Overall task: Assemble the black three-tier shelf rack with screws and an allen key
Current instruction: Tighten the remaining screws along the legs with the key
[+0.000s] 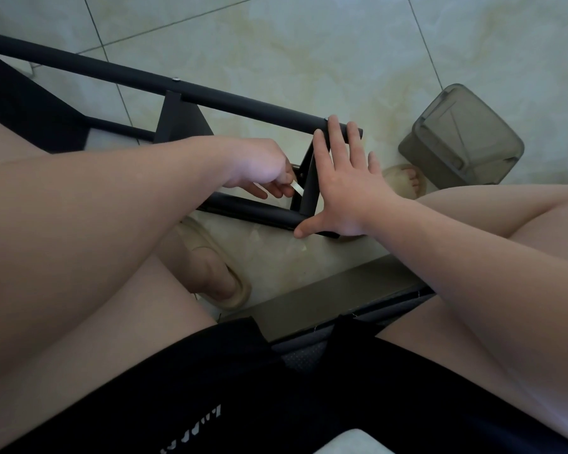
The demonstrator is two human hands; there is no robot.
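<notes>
Black metal shelf rack [210,95] is lying on its side on the tiled floor [309,44]. At the rack's near end, the left hand [259,165] is pinching a silver allen key [298,189] beside the end shelf [309,191]. The right hand [345,188], fingers flat and spread, is bracing both tubes. The screw is hidden. Advisable technique: seating the key fully and square, turning while the brace is resisting twist.
</notes>
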